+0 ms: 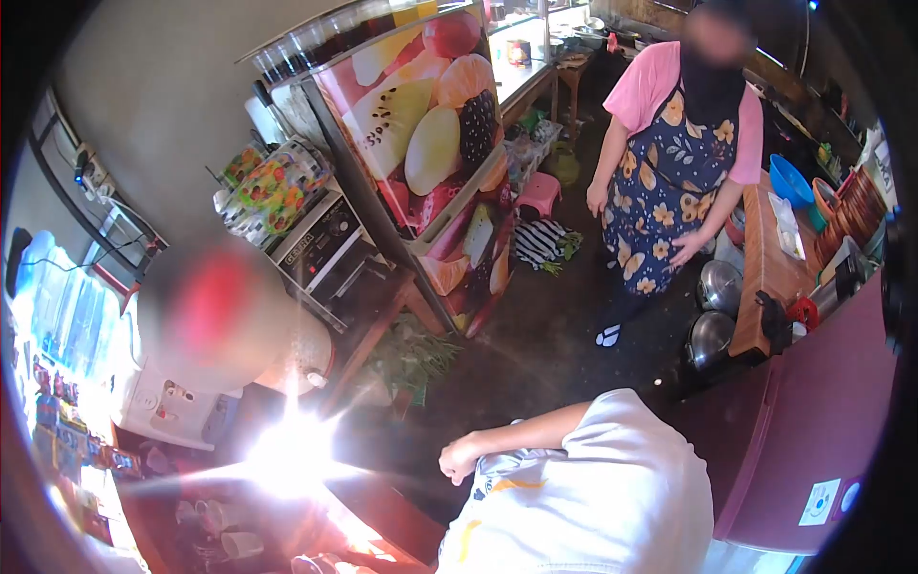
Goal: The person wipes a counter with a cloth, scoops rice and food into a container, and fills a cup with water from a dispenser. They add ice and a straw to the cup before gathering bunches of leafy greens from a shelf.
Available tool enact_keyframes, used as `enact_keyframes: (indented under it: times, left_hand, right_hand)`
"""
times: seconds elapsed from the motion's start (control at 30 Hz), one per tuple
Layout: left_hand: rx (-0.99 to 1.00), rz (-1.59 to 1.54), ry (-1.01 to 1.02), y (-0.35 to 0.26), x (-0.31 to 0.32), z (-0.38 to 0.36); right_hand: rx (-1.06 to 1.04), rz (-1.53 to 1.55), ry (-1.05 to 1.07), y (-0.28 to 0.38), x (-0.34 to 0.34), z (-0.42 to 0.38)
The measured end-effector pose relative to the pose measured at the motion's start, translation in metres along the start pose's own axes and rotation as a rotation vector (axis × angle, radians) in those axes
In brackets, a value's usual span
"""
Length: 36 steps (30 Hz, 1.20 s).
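Observation:
My right hand (461, 457) is held in front of my white shirt (583, 507), with the bare forearm reaching across from the short sleeve. Its fingers are curled closed, and whatever they may hold is hidden. Dark floor lies beyond the hand. Nearest on the left is a strong glare of light (296, 454) over a reddish-brown table (402, 521). My left hand does not show.
A person in a floral apron (660, 191) stands ahead. At right are a purple refrigerator (794, 430) and a wooden counter (779, 258) with pots beside it. A fruit-patterned refrigerator (411, 124), a water dispenser (172, 407) and greens (416, 354) stand or lie left.

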<state>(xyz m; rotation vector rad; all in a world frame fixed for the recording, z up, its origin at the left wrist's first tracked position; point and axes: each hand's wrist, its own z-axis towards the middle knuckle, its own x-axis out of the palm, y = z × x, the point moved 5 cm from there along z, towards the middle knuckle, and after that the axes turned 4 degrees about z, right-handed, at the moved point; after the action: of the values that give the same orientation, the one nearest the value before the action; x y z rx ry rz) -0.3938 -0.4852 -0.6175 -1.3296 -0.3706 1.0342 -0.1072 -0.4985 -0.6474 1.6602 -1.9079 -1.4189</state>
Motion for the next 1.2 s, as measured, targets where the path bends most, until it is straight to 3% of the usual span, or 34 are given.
enact_keyframes:
  times: [0.13,0.17,0.27,0.33,0.4,0.47,0.53,0.6,0.67,0.8,0.87,0.93,1.13,1.2]
  left_hand:
    - [-0.013,-0.006,-0.006,0.021,-0.035,0.004]
    - [-0.016,-0.008,-0.008,0.025,-0.044,0.005]
    - [-0.026,-0.019,-0.01,0.038,-0.069,0.005]
    - [-0.026,-0.032,0.005,0.047,-0.08,0.004]
    - [-0.014,-0.037,0.034,0.054,-0.092,0.007]
    - [0.015,-0.041,0.068,0.053,-0.094,0.006]
    - [0.031,-0.048,0.085,0.053,-0.097,0.007]
    - [0.023,-0.055,0.093,0.056,-0.105,0.007]
    - [0.009,-0.052,0.095,0.062,-0.115,0.009]
    - [-0.004,-0.068,0.098,0.075,-0.133,0.016]
    - [-0.008,-0.068,0.118,0.085,-0.145,0.028]
    - [-0.027,-0.076,0.098,0.095,-0.158,0.037]
    - [-0.138,-0.152,0.013,0.137,-0.196,0.032]
    - [-0.175,-0.112,0.005,0.116,-0.207,0.03]
  right_hand:
    - [0.007,0.11,-0.014,0.022,0.032,-0.003]
    - [-0.157,-0.042,-0.062,0.027,0.041,0.01]
    - [-0.276,0.519,-0.007,0.097,0.045,-0.011]
    - [-0.351,0.644,-0.091,0.131,0.044,-0.029]
    - [-0.358,0.672,-0.172,0.136,0.052,-0.04]
    - [-0.276,0.885,-0.39,0.109,0.063,-0.05]
    - [-0.252,0.905,-0.973,0.075,0.061,-0.103]
    - [-0.237,0.674,-1.55,0.037,0.06,-0.167]
    - [-0.182,0.565,-2.05,0.053,0.062,-0.273]
    - [-0.168,0.121,-2.728,0.088,0.08,-0.487]
    - [-0.285,0.266,-2.923,0.042,0.102,-0.577]
    - [-0.313,0.395,-2.837,0.0,0.117,-0.636]
    - [0.068,0.441,-2.761,-0.103,0.131,-0.693]
    - [0.241,0.4,-2.763,-0.125,0.138,-0.699]
